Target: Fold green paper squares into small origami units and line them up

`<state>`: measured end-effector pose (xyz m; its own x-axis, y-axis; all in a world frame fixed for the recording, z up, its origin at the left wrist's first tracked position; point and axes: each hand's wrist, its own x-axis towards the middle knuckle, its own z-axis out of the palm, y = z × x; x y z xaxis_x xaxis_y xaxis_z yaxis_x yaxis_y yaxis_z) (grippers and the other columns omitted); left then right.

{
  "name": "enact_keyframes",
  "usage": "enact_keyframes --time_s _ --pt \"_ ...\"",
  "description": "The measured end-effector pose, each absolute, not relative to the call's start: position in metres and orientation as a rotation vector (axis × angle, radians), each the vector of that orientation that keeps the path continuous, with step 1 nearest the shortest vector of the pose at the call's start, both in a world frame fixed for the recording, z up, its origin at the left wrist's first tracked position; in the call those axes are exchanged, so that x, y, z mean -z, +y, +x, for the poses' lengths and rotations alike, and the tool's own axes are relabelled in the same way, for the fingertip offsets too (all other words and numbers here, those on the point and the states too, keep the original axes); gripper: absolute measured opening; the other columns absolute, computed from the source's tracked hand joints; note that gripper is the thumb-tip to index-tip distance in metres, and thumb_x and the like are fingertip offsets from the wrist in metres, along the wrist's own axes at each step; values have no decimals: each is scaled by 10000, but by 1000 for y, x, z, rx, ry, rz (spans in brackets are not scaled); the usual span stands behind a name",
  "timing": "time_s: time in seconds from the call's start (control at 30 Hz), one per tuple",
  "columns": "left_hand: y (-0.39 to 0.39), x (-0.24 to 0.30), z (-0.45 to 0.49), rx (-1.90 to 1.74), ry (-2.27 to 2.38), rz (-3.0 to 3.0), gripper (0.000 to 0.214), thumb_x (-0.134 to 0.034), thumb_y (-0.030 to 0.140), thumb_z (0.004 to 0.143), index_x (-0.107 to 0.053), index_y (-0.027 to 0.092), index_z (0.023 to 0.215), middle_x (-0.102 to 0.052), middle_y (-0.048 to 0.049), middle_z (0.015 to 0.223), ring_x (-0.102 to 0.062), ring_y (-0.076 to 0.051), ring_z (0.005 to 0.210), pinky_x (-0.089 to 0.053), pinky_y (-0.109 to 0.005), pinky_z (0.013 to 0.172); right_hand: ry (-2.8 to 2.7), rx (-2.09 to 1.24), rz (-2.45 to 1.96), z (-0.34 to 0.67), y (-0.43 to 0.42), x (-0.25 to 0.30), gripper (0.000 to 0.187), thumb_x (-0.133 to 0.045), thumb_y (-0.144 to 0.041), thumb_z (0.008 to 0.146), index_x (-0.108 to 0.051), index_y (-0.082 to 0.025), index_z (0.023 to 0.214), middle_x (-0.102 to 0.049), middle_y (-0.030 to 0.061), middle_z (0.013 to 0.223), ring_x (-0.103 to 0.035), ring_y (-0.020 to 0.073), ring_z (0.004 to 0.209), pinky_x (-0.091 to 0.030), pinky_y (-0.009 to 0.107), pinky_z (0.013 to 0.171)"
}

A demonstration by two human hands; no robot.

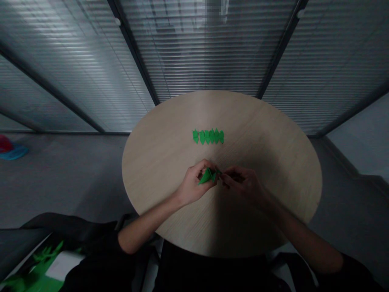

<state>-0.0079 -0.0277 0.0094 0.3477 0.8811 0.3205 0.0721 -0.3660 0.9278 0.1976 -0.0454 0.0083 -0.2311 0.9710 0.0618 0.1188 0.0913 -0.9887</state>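
- Your folded green paper piece [208,176] sits above the table near its middle, just in front of the row of paper pieces, and its exact folds are hard to make out.
- Your left hand [194,184] is clenched around the paper's left side, grasping it.
- Your right hand [240,182] is curled, with its fingertips [225,179] at the paper's right tip; you can't tell whether they're gripping it.
- A row of small green folded pieces [208,136] lies on the table ahead of your hands, edges overlapping; nothing stands between it and them.
- The round wooden table [261,162] carries all this, with shadow across its near half.
- Beyond it stand glass walls with slatted blinds [206,52].
- A red and blue object [10,150] on the grey floor [60,186] is cut off at the left edge.
- A green and white item [45,263] at the bottom left is blurred and cut off, so you can't tell what it is.
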Motion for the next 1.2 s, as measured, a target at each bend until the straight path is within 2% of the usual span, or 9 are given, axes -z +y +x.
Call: enact_keyframes --time_s 0.2,0.37,0.53,0.77,1.1,1.2 --pt "-29 -14 -8 -1111 832 1747 149 -739 204 894 -651 178 1012 -787 -76 986 -730 -166 808 -570 -276 688 -1494 -1273 -1127 198 -45 -7 361 -743 -554 895 -745 -196 845 -725 37 724 -656 150 605 -542 275 576" --pt "-28 -16 -9 -1089 773 1783 138 -697 175 939 -652 183 1069 -793 -123 1187 -768 -206 1011 -609 -322 833 -1459 -1314 -1116 198 -44 -11 353 -763 -553 885 -773 -201 876 -753 48 745 -682 158 615 -570 284 583" --pt "-28 -13 -9 -1116 786 1820 270 -695 184 957 -653 198 1224 -766 -135 1282 -751 -228 1158 -617 -353 961 -1412 -1248 -1139 198 -45 -6 369 -761 -560 888 -760 -191 871 -735 40 703 -686 162 614 -578 290 596" --pt "-28 -15 -11 -1114 804 1910 303 -648 109 969 -674 197 1259 -748 -126 1350 -733 -236 1230 -589 -406 1083 -1445 -1273 -1127 198 -45 -7 380 -739 -570 906 -767 -192 936 -734 40 723 -679 163 616 -558 285 581" --pt "-28 -17 -11 -1086 762 2047 364 -607 181 1027 -631 194 1390 -723 -140 1396 -717 -247 1267 -590 -413 1093 -1463 -1240 -1107 197 -47 -14 375 -731 -572 910 -728 -203 845 -708 25 685 -662 156 593 -551 286 573" --pt "-28 -16 -12 -1086 766 2068 379 -597 179 1033 -621 199 1410 -719 -139 1402 -717 -248 1268 -586 -413 1099 -1452 -1245 -1100 197 -47 -12 356 -737 -557 913 -742 -203 872 -714 26 695 -672 159 613 -553 286 588"
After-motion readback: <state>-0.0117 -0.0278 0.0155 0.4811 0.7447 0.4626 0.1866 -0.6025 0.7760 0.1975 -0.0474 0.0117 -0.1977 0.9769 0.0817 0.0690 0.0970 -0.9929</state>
